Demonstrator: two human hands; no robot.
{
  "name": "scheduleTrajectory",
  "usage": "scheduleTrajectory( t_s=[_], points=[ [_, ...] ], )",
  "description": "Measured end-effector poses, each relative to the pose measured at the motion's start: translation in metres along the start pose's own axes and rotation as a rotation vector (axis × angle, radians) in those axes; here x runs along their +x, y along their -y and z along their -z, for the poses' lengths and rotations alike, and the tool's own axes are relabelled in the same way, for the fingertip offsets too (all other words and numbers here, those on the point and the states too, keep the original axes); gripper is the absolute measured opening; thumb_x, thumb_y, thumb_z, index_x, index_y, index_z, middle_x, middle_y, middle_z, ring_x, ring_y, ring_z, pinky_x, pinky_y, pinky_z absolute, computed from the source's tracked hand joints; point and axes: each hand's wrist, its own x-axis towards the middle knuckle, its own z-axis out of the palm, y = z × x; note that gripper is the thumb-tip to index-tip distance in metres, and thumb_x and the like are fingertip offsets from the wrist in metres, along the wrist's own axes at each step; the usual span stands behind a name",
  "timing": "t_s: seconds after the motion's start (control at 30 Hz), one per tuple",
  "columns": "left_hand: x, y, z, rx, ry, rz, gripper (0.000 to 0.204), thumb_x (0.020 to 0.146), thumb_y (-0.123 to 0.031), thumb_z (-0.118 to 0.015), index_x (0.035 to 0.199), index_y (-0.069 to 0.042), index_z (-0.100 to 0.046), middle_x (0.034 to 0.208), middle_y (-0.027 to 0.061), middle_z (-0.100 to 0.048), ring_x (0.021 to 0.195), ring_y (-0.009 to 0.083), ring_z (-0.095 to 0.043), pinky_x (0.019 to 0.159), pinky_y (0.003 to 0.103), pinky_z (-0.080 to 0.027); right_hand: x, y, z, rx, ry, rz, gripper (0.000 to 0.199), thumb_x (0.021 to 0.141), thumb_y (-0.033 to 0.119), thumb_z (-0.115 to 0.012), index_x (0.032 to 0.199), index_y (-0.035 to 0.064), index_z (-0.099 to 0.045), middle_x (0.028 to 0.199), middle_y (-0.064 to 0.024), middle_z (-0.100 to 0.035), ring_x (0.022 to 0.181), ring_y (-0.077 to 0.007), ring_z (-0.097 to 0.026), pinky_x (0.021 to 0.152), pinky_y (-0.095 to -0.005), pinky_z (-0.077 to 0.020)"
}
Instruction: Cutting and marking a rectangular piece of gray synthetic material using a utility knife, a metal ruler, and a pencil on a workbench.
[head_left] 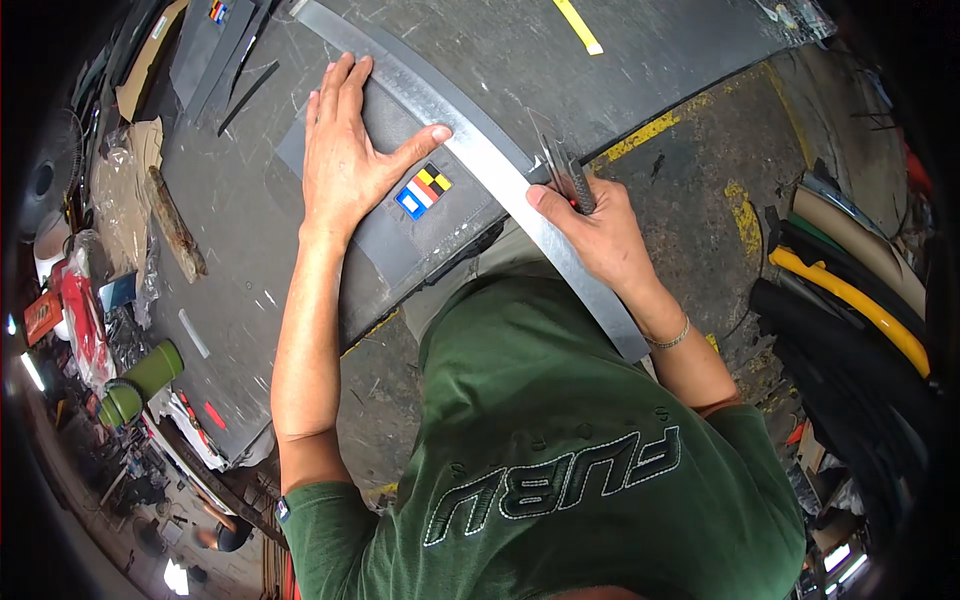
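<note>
A long steel straightedge [480, 160] lies diagonally over a dark grey sheet [388, 118], and its near end runs past the table edge toward my body. My left hand [345, 160] is spread flat on the sheet, with its thumb tip touching the straightedge. Beside that thumb, a small patch of coloured flag-like blocks [424, 191] is fixed to the sheet. My right hand [605, 230] is closed around a dark-handled knife [574, 186], its thin blade pointing away from me. The right thumb rests at the straightedge. Fingers partly hide the handle.
A yellow strip [580, 25] lies on the far part of the dark table [250, 330]. At left are a wood piece [175, 225], plastic wrapping [125, 190] and a green cylinder [153, 370]. Rolled materials [850, 300] stand at right. Another person [225, 530] appears at lower left.
</note>
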Motion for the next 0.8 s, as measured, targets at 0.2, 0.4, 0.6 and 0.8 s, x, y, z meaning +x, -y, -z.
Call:
scheduleTrajectory(
  t_s=[0.2, 0.4, 0.6, 0.8],
  points=[
    [0.0000, -0.0003, -0.0002, -0.001, -0.005, -0.005, 0.116, 0.067, -0.073, -0.084, 0.150, 0.000, -0.048, 0.159, 0.0233, -0.042, 0.152, 0.0355, -0.036, 0.128, 0.052, -0.022, 0.0001, -0.0006, 0.0008, -0.017, 0.003, -0.008, 0.031, 0.096, 0.029, -0.076, 0.090, -0.0012, -0.074, 0.072, 0.0056, -0.057, 0.070, -0.0048, -0.048, 0.060, -0.0272, -0.0392],
    [0.0003, 0.0000, -0.0016, 0.009, -0.010, -0.014, 0.115, 0.066, -0.072, -0.084, 0.149, 0.000, -0.049, 0.159, 0.0237, -0.042, 0.150, 0.0363, -0.038, 0.127, 0.053, -0.023, 0.0000, 0.0014, 0.0011, -0.003, 0.008, -0.014, 0.030, 0.096, 0.029, -0.076, 0.090, -0.0008, -0.073, 0.072, 0.0058, -0.056, 0.070, -0.0045, -0.047, 0.060, -0.0268, -0.0390],
    [0.0018, -0.0005, 0.0035, 0.014, -0.001, -0.007, 0.115, 0.068, -0.071, -0.084, 0.148, 0.003, -0.048, 0.158, 0.0246, -0.042, 0.152, 0.0369, -0.035, 0.127, 0.053, -0.023, 0.0003, 0.0019, 0.0008, -0.027, -0.003, 0.008, 0.029, 0.097, 0.027, -0.075, 0.088, -0.0005, -0.071, 0.070, 0.0063, -0.054, 0.069, -0.0044, -0.046, 0.060, -0.0268, -0.0386],
    [0.0003, -0.0041, 0.0034, 0.008, 0.004, 0.010, 0.116, 0.067, -0.072, -0.084, 0.148, 0.003, -0.048, 0.159, 0.0240, -0.042, 0.152, 0.0363, -0.034, 0.128, 0.052, -0.022, -0.0015, -0.0069, 0.0021, -0.047, -0.026, 0.011, 0.027, 0.096, 0.024, -0.076, 0.085, 0.0004, -0.069, 0.069, 0.0075, -0.052, 0.068, -0.0034, -0.044, 0.059, -0.0251, -0.0369]
  ],
)
